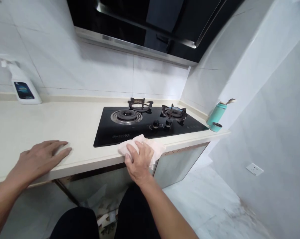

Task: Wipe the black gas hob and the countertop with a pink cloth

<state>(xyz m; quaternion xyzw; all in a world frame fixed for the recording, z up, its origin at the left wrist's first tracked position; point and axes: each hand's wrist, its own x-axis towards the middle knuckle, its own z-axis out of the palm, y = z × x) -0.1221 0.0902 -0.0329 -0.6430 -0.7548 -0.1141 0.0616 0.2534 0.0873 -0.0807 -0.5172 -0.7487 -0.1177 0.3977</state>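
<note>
My right hand (139, 162) is closed on a pale pink cloth (156, 148), pressing it against the counter's front edge. The cloth's upper part lies at the near edge of the black glass gas stove (106, 127). My left hand (41, 157) rests on the white countertop (77, 132), left of the stove, fingers stretched out and nothing in them. On the stove, a pot support (176, 113) sits over the right burner. The left burner (127, 116) is bare, and its pot support (140, 105) stands off behind it. Two black knobs (162, 124) are between the burners.
A white spray bottle (24, 88) stands at the back left by the tiled wall. At the counter's right end are a turquoise flask (216, 114) and a small turquoise cup (216, 126). The black range hood (135, 20) hangs low above. Cabinet doors (181, 164) are below the counter.
</note>
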